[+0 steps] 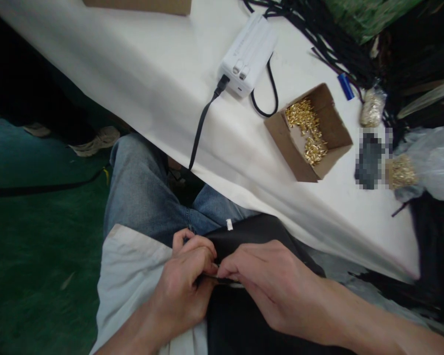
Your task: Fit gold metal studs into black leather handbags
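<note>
Across my lap lies a smooth black piece of material (pixel 251 231), perhaps leather or coated cloth, with a small white tag-like bit (pixel 229 224) on it. My left hand (pixel 187 281) is closed, pinching the material along a thin pale edge. Close against it, my right hand (pixel 268 281) is closed too, thumb and fingertips pressed together at the same edge. The fingertips of both hands nearly meet. Whether something small sits between them is hidden by the fingers.
On the white-covered table stand a cardboard box (pixel 286 145) of small gold-coloured pieces and a white power bank (pixel 247 54) with a black cable. Black cords (pixel 318 29), a blue cylinder (pixel 345 87) and clear plastic bags (pixel 440 158) lie to the right. Another person's shoe (pixel 96 141) shows at left.
</note>
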Tool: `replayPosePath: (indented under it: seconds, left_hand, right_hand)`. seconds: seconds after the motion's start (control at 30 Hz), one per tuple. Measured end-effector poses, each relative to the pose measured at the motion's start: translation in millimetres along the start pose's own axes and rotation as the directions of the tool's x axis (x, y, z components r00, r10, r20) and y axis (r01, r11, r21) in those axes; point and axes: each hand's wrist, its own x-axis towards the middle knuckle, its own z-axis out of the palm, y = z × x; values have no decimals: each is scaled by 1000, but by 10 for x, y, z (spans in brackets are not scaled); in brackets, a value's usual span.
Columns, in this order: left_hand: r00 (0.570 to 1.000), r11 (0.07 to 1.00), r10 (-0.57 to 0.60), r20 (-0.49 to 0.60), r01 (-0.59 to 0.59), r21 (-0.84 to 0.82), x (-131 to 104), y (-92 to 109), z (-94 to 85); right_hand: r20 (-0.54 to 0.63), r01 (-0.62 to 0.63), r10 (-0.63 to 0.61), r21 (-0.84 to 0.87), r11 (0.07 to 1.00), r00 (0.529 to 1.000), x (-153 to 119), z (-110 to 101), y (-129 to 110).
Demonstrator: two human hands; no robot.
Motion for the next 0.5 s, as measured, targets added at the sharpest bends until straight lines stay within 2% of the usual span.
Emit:
replayPosePath:
  seconds: [0.23, 0.4, 0.5]
  left_hand:
    - [989, 998, 55, 136, -53, -20, 43, -45, -105]
    - [982, 995, 60, 179, -44, -89, 82, -45, -151]
    - [976, 994, 37, 214, -14, -106, 107, -34, -191]
  right_hand:
    - [34, -110, 108, 103, 989, 994, 2, -84, -19]
    - [-13, -207, 207, 12, 978, 978, -61, 19, -66]
    - [13, -247, 247, -44, 968, 969, -32, 69, -93]
